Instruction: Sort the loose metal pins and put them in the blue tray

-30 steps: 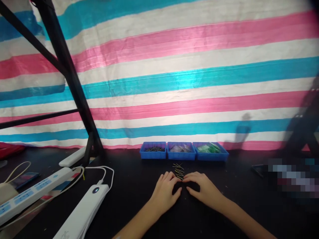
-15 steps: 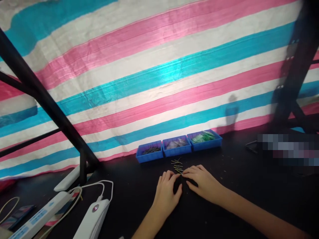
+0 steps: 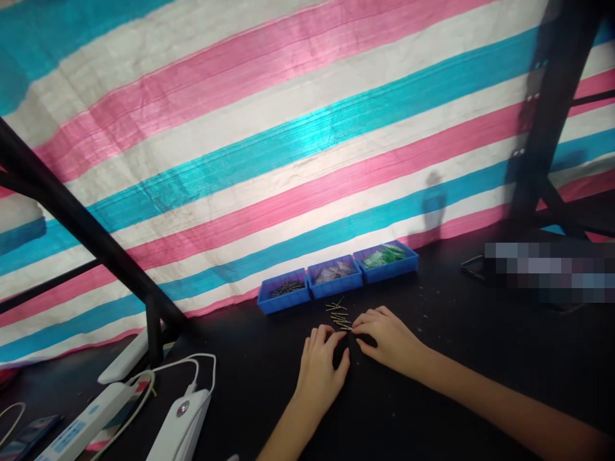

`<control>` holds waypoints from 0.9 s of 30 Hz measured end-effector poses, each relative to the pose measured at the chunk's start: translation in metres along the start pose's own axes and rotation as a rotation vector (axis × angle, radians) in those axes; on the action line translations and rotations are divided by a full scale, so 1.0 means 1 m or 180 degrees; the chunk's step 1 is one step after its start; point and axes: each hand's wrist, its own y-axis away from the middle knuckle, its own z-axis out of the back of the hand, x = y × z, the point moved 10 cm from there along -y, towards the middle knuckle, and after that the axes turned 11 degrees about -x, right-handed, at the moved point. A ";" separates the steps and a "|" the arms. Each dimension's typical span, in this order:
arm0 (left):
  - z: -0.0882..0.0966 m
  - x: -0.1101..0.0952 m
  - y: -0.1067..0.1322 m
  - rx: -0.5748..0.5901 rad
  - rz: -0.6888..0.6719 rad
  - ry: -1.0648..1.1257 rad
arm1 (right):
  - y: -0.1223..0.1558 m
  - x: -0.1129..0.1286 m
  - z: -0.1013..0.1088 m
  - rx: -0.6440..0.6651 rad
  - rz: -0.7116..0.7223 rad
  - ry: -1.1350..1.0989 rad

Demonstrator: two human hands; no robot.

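Several thin, yellowish screw-like pieces (image 3: 339, 318) lie on the black table, some crossed at the back and others side by side nearer me. My left hand (image 3: 319, 365) rests just below them, thumb and index finger apart, with its index fingertip at the near end of the group. From the right, my right hand (image 3: 387, 339) reaches in with bent fingers, its index fingertip at the end of the nearest piece and its thumb held away. Neither hand has a piece pinched that I can see. The exact contact at the fingertips is too small to make out.
Behind the pieces stand three blue trays: one with dark screw-like pieces (image 3: 284, 301), one with clear plastic bags (image 3: 335, 287), one with green-and-clear bags (image 3: 388, 271). White power strips (image 3: 81, 422) and a cabled white device (image 3: 180, 419) lie left. A striped tarp (image 3: 269, 173) hangs behind.
The view has shifted slightly, so the trays and posts sit further left. Both hands keep nearly the same pose, with the right fingertips a little further from the left ones.
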 end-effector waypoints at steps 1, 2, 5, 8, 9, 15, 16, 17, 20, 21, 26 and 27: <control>0.000 0.001 0.000 -0.0001 0.0022 0.0011 | 0.000 -0.002 0.000 -0.0010 -0.0032 0.0025; 0.000 0.001 0.000 0.0002 0.0042 0.0022 | 0.000 -0.004 0.000 -0.0012 -0.0069 0.0049; -0.001 0.002 0.000 0.0019 0.0047 0.0022 | -0.001 -0.009 0.001 -0.0018 -0.0189 0.0117; 0.000 0.000 0.001 0.0010 -0.0015 0.0007 | -0.001 -0.013 0.003 -0.0083 -0.0274 0.0182; 0.000 -0.001 0.001 0.0004 -0.0033 0.0011 | -0.001 -0.014 0.003 -0.0106 -0.0298 0.0204; 0.003 -0.006 0.001 -0.0088 -0.0097 0.0135 | -0.001 -0.016 0.003 -0.0103 -0.0343 0.0266; 0.004 -0.006 0.000 -0.0110 -0.0097 0.0149 | -0.001 -0.016 0.003 -0.0091 -0.0345 0.0259; 0.004 -0.005 0.000 -0.0129 -0.0092 0.0163 | -0.001 -0.016 0.003 -0.0083 -0.0345 0.0251; 0.005 -0.005 -0.001 -0.0187 -0.0063 0.0258 | -0.001 -0.016 0.002 -0.0054 -0.0344 0.0209; 0.006 -0.005 -0.001 -0.0214 -0.0057 0.0301 | -0.001 -0.016 0.002 -0.0045 -0.0348 0.0190; 0.014 -0.005 -0.003 -0.0381 -0.0060 0.0363 | -0.002 -0.012 0.002 0.0001 -0.0351 0.0092; 0.014 -0.005 -0.003 -0.0393 -0.0069 0.0354 | -0.002 -0.011 0.003 0.0014 -0.0351 0.0076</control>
